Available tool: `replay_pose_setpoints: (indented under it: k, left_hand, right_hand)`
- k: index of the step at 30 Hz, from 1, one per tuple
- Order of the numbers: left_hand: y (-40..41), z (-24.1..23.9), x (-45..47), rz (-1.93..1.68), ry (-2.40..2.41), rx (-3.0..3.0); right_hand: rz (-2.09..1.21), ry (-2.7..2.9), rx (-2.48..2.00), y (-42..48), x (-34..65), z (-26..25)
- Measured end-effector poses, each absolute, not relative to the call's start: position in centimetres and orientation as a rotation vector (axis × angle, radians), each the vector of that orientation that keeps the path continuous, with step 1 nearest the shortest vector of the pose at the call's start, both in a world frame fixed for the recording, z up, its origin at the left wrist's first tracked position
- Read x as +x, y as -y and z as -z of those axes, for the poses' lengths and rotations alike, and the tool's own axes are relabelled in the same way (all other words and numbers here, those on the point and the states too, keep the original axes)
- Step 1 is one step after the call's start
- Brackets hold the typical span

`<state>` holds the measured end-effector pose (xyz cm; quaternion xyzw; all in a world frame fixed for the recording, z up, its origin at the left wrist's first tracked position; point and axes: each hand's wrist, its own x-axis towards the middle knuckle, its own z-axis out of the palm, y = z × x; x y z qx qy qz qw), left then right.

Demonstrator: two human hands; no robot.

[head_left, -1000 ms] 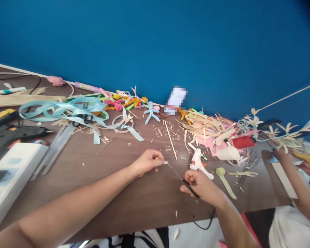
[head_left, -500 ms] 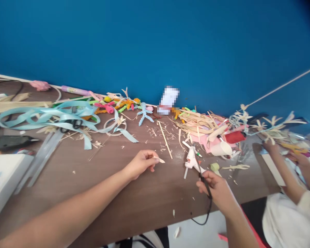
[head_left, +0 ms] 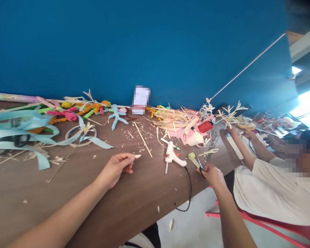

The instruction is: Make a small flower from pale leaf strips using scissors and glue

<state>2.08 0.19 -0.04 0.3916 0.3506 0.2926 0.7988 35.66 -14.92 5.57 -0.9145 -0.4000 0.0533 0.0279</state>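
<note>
My left hand (head_left: 120,169), over the middle of the table, pinches a small cream pointed sliver (head_left: 137,156) between thumb and fingers. Over by the table's front edge, my right hand (head_left: 214,175) has its fingers around the dark handles of a pair of scissors (head_left: 201,166), whose blades point away from me. A pale green roll of tape (head_left: 192,156) lies just beyond the scissors. To the left of them rests a white hot glue gun (head_left: 172,155) with a glue stick poking out and its black cord (head_left: 190,186) hanging over the edge.
Light blue ribbon (head_left: 45,132) and colourful pipe-cleaner pieces (head_left: 93,109) lie at the left. A thin stick (head_left: 143,139) sits among scraps. Cream strips (head_left: 174,119) and a red spool (head_left: 205,126) are heaped behind the glue gun. A co-worker (head_left: 271,193) sits at the right.
My right hand has left the glue gun's cord, moved right and taken hold of scissors. The view has turned right. My left hand still pinches the sliver.
</note>
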Motion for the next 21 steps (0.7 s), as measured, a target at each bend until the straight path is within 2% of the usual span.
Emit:
replay_pose_setpoints:
  k: [4,7,9,10,12,15,21]
  left_hand:
    - [-0.3,0.3,2.4,-0.658,-0.747,0.789]
    - [-0.4,0.6,2.5,-0.68,-0.722,0.782]
    - [-0.4,0.8,2.5,-0.695,-0.706,0.759]
    - [-0.4,0.8,2.5,-0.713,-0.698,0.745]
    - [-0.4,0.9,2.6,-0.747,-0.671,0.726]
    - [-0.4,0.8,2.6,-0.78,-0.653,0.714]
    - [-0.4,0.6,2.5,-0.788,-0.63,0.683]
  right_hand:
    - [-0.364,1.303,-2.785,14.0,36.4,-4.4]
    - [-0.967,1.261,-2.682,13.6,37.7,-4.1]
    - [-1.184,1.23,-2.638,13.2,38.6,-4.6]
    - [-1.151,1.246,-2.656,12.8,38.7,-5.1]
    - [-0.835,1.351,-2.688,11.4,38.0,-6.5]
    - [-0.386,1.588,-2.398,8.0,33.2,-8.0]
    - [-0.327,1.973,-2.203,0.1,20.1,-4.6]
